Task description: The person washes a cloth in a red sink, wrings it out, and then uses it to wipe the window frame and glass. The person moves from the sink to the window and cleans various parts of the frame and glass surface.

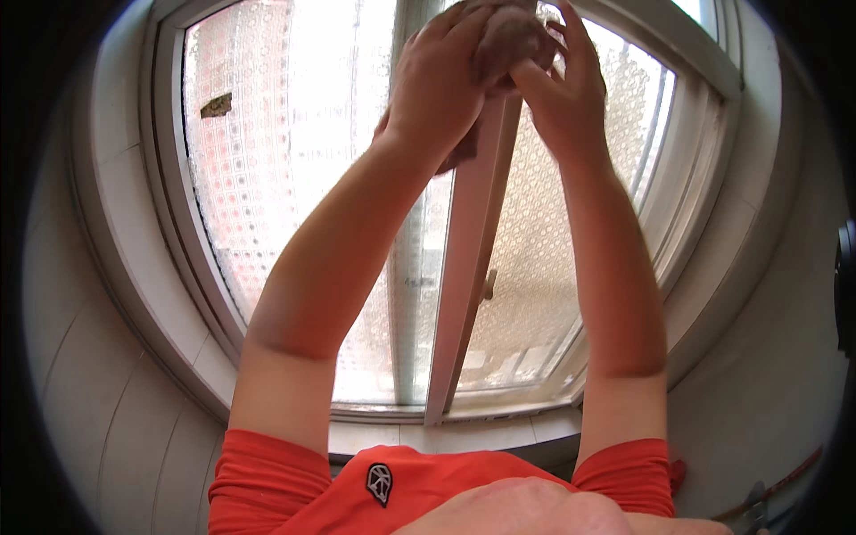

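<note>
- Nearest, along the lower edge, an orange garment (pixel 428 490) with a small dark badge on it; its sleeves are pushed up around both upper arms, and the bare forearms rise from there toward the top of the view
- Behind the arms runs a pale window sill (pixel 481 434); white tiled wall (pixel 98 392) curves away on the left and plain wall on the right, where a reddish cord (pixel 785 481) and a dark object at the far right edge show only in part
- Above the sill stands a white-framed window; its central upright sash bar (pixel 468 267) runs between the two forearms, and a small handle (pixel 489 285) sits on the right-hand sash; the patterned frosted pane (pixel 267 160) on the left glows with reddish light from outside and carries a small dark patch (pixel 216 106) high up; the right pane is paler
- Farthest up, both hands meet at the top of the sash bar around a brownish-grey cloth (pixel 513 40); the left hand (pixel 441 85) wraps over the cloth from the left, fingers curled on it; the right hand (pixel 571 94) presses on it from the right with fingers spread, touching the cloth; a fold of the cloth hangs down below the left palm against the bar
</note>
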`<act>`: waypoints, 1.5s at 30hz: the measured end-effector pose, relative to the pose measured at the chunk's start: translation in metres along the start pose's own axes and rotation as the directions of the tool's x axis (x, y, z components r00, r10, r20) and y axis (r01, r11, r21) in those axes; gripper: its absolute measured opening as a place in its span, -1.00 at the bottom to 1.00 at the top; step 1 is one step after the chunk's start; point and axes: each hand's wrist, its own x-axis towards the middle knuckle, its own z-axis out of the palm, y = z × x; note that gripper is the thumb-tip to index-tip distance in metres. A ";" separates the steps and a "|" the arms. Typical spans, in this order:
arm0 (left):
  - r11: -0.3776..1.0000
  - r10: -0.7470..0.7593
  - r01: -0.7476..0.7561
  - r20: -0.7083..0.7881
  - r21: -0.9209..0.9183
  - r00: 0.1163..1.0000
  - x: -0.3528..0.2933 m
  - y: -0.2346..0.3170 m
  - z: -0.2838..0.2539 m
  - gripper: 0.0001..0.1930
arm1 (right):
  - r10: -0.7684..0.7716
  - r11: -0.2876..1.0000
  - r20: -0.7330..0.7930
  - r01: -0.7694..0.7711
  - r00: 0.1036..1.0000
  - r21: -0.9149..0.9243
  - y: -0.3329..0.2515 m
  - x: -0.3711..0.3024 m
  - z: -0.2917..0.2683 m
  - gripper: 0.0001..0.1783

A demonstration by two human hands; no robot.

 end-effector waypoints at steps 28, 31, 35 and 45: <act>0.953 -0.119 0.159 -0.162 0.259 0.980 -0.133 -0.029 0.063 -0.05 | -0.402 0.666 0.224 0.451 0.888 -0.594 0.005 -0.008 0.051 -0.33; 0.900 -0.085 0.090 -0.029 0.426 0.996 -0.130 -0.030 0.057 -0.07 | -0.488 0.651 0.191 0.501 0.852 -0.570 0.009 0.031 0.049 -0.39; 0.908 -0.123 0.084 0.069 0.411 0.990 -0.125 -0.018 0.053 -0.05 | -0.568 0.588 0.106 0.493 0.816 -0.641 0.022 0.119 0.055 -0.60; 0.924 -0.122 0.076 0.099 0.375 0.988 -0.128 -0.023 0.051 -0.16 | -0.614 0.424 -0.231 0.068 0.755 -0.903 0.128 0.173 -0.076 -0.66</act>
